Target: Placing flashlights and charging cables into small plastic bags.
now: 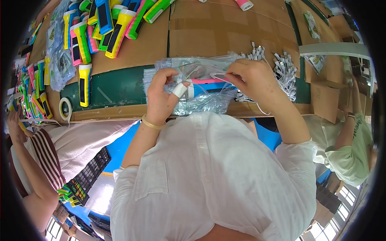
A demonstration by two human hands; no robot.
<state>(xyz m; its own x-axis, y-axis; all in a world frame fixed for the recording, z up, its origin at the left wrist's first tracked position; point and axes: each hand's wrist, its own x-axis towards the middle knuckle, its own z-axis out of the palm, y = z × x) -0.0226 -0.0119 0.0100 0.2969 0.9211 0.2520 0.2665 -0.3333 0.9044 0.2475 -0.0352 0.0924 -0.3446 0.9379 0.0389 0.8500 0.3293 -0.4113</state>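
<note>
A pink and blue flashlight point(211, 89) lies at the bench's near edge, among a pile of clear plastic bags point(217, 105). My left hand point(161, 96), with white tape round its thumb, closes on the edge of a clear plastic bag point(201, 66) over the flashlight's left end. On the other side, my right hand point(253, 80) pinches a white cable point(220, 76), whose end reaches over the bag. Plastic film partly covers the flashlight.
Bundled white cables point(285, 74) lie right of my right hand. Several colourful flashlights point(116, 34) are heaped at the far left, one yellow flashlight point(84, 86) apart from them. A tape roll point(65, 109) stands near the left edge. People work at both sides.
</note>
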